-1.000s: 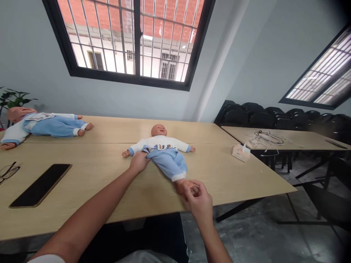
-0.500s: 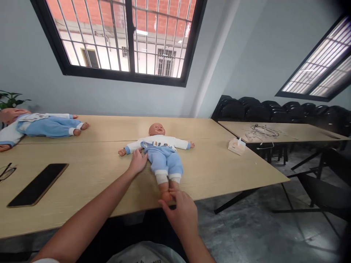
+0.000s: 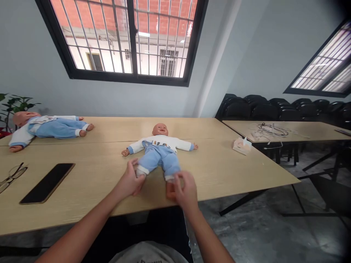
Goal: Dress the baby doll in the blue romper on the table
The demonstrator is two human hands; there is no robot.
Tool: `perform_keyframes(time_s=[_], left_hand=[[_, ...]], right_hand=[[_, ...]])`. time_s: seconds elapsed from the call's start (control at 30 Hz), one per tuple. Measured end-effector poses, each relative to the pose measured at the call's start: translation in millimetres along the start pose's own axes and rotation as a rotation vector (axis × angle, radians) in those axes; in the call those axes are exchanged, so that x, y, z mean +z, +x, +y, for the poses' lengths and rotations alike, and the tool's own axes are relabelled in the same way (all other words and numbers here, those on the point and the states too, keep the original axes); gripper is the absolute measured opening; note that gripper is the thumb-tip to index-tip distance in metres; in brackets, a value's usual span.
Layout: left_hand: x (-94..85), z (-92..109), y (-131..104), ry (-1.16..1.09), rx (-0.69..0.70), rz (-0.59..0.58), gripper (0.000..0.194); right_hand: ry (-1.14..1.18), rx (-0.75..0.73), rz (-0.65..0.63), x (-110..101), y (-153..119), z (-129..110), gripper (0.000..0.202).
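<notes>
A baby doll (image 3: 160, 144) lies on its back, head toward the wall, in a white top and light blue trousers (image 3: 157, 155) with white cuffs. Its arms are spread sideways and its legs are apart. My left hand (image 3: 131, 179) is closed around the lower leg on the left, just below the cuff; that foot is mostly hidden by my fingers. At the other leg, my right hand (image 3: 187, 188) has its fingertips pinched at the trouser cuff (image 3: 169, 178), a little blurred. A bare doll foot (image 3: 170, 191) shows beside it.
A second doll (image 3: 55, 127) lies at the back left. Glasses (image 3: 12, 177) and a black phone (image 3: 48, 182) rest on the wooden table (image 3: 95, 157). A tissue box (image 3: 241, 145) stands right. Cables (image 3: 270, 129) lie on another table, with stacked black chairs (image 3: 257, 107) behind.
My left hand has moved from the doll's waist down to its lower leg, and the legs are now spread apart. My right hand has shifted up from the feet to the cuff.
</notes>
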State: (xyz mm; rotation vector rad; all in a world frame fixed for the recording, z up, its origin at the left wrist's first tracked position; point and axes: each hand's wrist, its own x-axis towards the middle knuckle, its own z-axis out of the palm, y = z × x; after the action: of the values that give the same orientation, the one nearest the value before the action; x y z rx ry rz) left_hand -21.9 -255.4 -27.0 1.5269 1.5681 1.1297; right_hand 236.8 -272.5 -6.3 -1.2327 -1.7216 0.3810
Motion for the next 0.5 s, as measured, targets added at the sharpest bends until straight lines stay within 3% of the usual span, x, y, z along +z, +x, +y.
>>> perform_keyframes(time_s=[0.07,0.13,0.2,0.27,0.33,0.4,0.5], left_hand=[[-14.9,-2,-1,0.111,0.051,0.053,0.071],[-20.6,3,-10,0.272,0.161,0.165,0.064],[-15.3,10,-28,0.416,0.299,0.246,0.057],[-1.8,16,-50,0.470,0.390,0.174,0.052],[13.4,16,-68,0.490,0.396,0.071,0.059],[23.6,12,-76,0.514,0.365,0.072,0.064],[23.5,2,-71,0.540,0.297,0.152,0.062]], right_hand=[[0.279,0.250,0.113,8,24,17,0.027],[0.642,0.509,0.034,26,44,29,0.034],[0.915,0.674,-0.114,48,57,34,0.035],[1.025,0.721,-0.205,66,64,33,0.032],[1.040,0.701,-0.252,78,66,31,0.028],[1.038,0.672,-0.318,82,65,30,0.025],[1.019,0.661,-0.371,80,64,33,0.025]])
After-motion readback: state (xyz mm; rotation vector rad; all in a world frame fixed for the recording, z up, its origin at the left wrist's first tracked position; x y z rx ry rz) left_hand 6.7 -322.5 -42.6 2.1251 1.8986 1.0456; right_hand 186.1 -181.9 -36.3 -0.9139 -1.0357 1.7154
